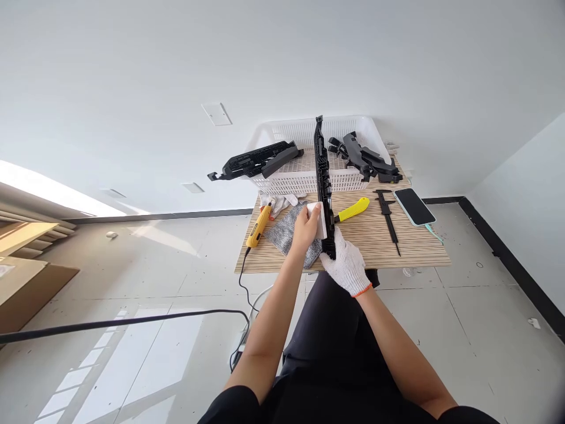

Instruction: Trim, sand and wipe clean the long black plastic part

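A long black plastic part (323, 168) stands lengthwise before me, its far end over the basket. My right hand (346, 265), in a white knit glove with an orange cuff, is closed around its near end. Bare and closed, my left hand (306, 227) grips a white sponge-like block (321, 224) against the part's left side. Under my left hand lies a grey cloth (285, 231). Just right of the part is a yellow-handled knife or similar tool (354, 209), its front end hidden behind the part.
The striped table (410, 250) carries a white basket (304, 181) with black plastic parts (260, 160) on it. A yellow corded tool (259, 225), a white glove (282, 203), a black caliper (388, 221) and a phone (415, 206) lie around. Cardboard boxes (30, 288) stand left; a black cable (132, 321) crosses.
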`<state>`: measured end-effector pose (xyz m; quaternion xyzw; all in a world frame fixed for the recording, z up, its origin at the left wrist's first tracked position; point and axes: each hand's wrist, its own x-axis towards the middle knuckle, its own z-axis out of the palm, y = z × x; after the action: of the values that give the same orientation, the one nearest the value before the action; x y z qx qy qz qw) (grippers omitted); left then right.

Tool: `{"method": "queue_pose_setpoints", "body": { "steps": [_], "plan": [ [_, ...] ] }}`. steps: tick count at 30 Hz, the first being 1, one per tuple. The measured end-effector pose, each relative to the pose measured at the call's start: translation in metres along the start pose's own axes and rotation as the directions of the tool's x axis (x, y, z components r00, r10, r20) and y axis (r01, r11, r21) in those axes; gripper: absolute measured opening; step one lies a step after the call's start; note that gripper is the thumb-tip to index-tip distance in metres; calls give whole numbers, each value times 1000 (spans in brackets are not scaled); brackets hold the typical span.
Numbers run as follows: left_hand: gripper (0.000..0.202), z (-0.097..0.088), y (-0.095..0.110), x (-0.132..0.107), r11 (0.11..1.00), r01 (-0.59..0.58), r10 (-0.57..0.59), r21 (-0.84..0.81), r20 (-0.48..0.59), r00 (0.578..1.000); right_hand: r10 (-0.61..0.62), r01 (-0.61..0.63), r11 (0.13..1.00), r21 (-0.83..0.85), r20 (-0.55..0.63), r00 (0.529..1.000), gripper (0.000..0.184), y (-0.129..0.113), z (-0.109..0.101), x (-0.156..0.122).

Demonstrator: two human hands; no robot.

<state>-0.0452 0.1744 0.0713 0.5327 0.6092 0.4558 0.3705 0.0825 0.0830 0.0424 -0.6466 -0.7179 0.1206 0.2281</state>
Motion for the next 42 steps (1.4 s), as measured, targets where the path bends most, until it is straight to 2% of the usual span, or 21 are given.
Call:
{"method": "queue_pose_setpoints", "body": {
  "steps": [7,11,15,18,23,26,32,38,42],
  "plan": [
    [35,1,2,-4,999,8,-8,-40,9,1000,6,-6,1000,12,-9,1000,79,-1,-2,-1],
    [48,0,6,-7,999,-8,5,-50,-44,999,-23,24,999,42,-16,1000,77,-1,-3,-2],
    [48,0,4,-8,997,-72,71,-7,-110,991,-39,40,999,35,-13,999,76,-1,-4,-2],
    [41,2,-1,-5,998,-43,37,-47,-120,992,-30,30,999,14,-15,999,77,0,-2,-2],
    [26,3,-2,-3,973,96,-108,-210,-47,993,-45,45,999,3,-36,998,78,1,0,-2],
    [21,2,-6,-5,948,121,-133,-293,-25,991,-54,53,999,-8,-36,998,79,1,0,-3],
    [43,-5,-23,-11,912,81,-70,-403,44,997,-64,64,997,-32,-17,998,77,0,0,-4],
    [48,-10,-32,-12,913,40,-20,-406,55,998,-77,76,997,-22,-21,997,77,3,1,-3],
    [47,-11,-33,-11,923,22,-15,-385,23,1000,-71,70,997,-29,-16,997,76,2,0,-3]
  ]
}}
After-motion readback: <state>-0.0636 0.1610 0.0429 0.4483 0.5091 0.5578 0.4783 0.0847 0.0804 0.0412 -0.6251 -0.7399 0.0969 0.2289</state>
